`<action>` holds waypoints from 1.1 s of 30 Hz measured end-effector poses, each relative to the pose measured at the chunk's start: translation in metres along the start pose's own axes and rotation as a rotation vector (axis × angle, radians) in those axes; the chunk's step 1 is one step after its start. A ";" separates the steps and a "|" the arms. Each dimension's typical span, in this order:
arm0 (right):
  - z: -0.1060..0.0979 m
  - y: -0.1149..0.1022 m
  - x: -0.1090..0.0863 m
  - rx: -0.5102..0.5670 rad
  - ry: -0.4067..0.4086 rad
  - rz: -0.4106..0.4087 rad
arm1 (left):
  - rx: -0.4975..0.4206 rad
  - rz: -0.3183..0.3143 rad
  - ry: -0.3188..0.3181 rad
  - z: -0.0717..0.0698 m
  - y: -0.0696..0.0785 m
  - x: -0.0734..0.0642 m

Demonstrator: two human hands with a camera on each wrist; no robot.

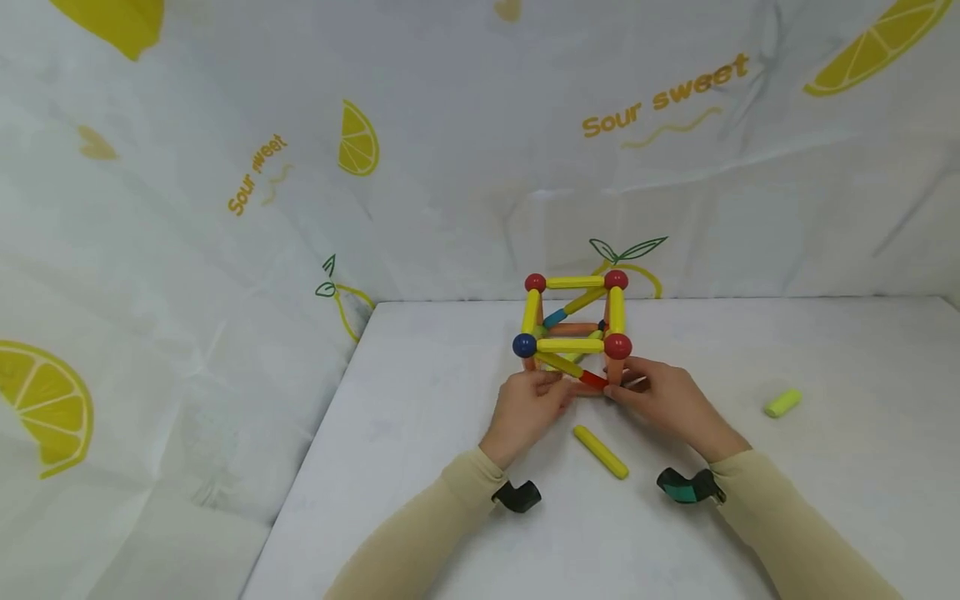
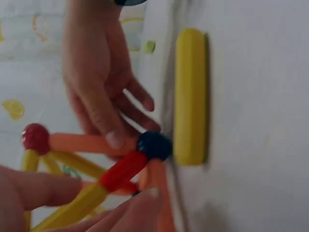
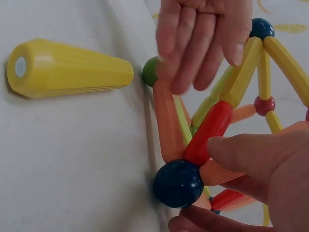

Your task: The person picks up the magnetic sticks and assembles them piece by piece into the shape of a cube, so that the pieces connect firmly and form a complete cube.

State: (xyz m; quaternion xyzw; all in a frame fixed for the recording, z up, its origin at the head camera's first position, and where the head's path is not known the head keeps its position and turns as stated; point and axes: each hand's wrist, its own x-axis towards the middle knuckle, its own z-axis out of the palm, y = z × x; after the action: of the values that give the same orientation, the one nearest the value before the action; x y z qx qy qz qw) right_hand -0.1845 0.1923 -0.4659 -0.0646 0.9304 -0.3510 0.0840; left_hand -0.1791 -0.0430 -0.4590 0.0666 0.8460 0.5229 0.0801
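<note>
A box-shaped frame of magnetic sticks and balls stands on the table, with yellow sticks (image 1: 572, 344) and red balls (image 1: 618, 346) on top. A blue ball (image 1: 524, 345) marks its near left top corner. At the near right bottom corner, my right hand (image 1: 671, 402) pinches an upright orange stick (image 2: 72, 143) just above a dark blue ball (image 3: 178, 183). A red stick (image 3: 211, 130) slants from that ball to a yellow stick (image 3: 243, 72). My left hand (image 1: 527, 408) is beside this diagonal, its fingers (image 3: 190, 53) nearly straight.
A loose yellow stick (image 1: 601, 452) lies on the white table (image 1: 375, 417) in front of the frame. Farther right lies a short yellow-green stick (image 1: 783, 403). A white lemon-print sheet (image 1: 450, 167) hangs behind and to the left.
</note>
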 end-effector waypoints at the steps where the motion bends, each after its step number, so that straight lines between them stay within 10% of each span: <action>1: -0.002 -0.001 -0.001 0.002 0.004 -0.001 | 0.078 0.002 -0.038 -0.008 0.004 -0.003; 4: -0.009 -0.004 -0.008 0.016 0.046 -0.006 | 0.284 0.025 -0.074 -0.036 0.020 -0.016; 10: -0.025 -0.016 -0.023 0.061 0.257 -0.131 | 0.476 0.130 0.185 -0.074 0.036 -0.026; 17: -0.029 -0.021 -0.030 -0.021 0.382 -0.277 | 0.388 0.355 0.225 -0.067 0.024 -0.012; 25: -0.047 -0.017 -0.033 -0.037 0.324 -0.231 | 0.490 0.504 0.318 -0.059 0.030 -0.013; 28: -0.060 0.003 -0.040 -0.103 0.281 -0.183 | 0.617 0.610 0.162 -0.052 0.030 -0.019; 33: -0.084 0.067 -0.056 -0.290 0.130 -0.095 | 0.855 0.661 -0.361 -0.022 0.011 -0.023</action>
State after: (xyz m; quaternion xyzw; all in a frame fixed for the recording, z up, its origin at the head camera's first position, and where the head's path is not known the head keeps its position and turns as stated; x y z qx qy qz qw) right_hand -0.1504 0.3056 -0.4420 -0.0969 0.9706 -0.2202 -0.0034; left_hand -0.1607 -0.0617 -0.4379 0.4424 0.8896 0.1117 0.0215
